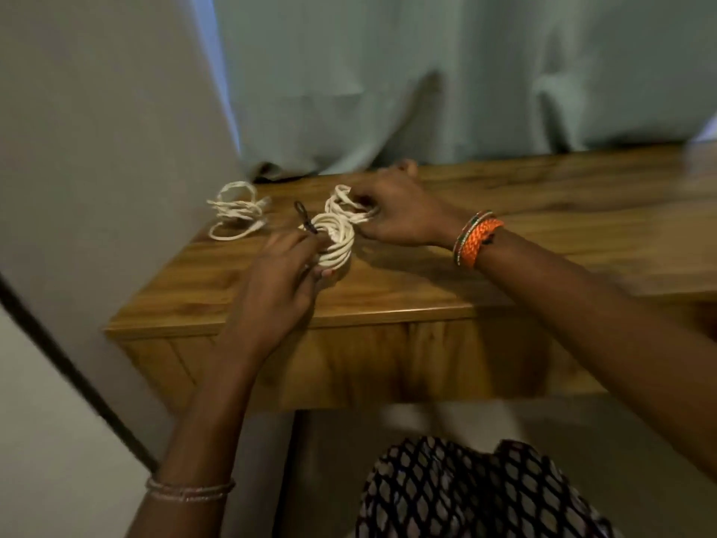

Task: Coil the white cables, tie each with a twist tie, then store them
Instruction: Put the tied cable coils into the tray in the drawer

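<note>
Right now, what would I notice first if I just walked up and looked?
Probably the two hands busy over white cable coils near the left end of the wooden table. The left hand grips the nearest coil, which has a dark twist tie sticking up, while the right hand holds a second coil just behind. A bright orange bracelet stands out on the right wrist.

Three white cable coils [237, 211] [338, 240] [346, 206], one dark twist tie [305, 221], two hands [281, 281] [395, 213], one wooden table [504, 242].

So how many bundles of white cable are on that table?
3: one cable coil lies loose at the far left, one is in the left hand, one under the right hand.
</note>
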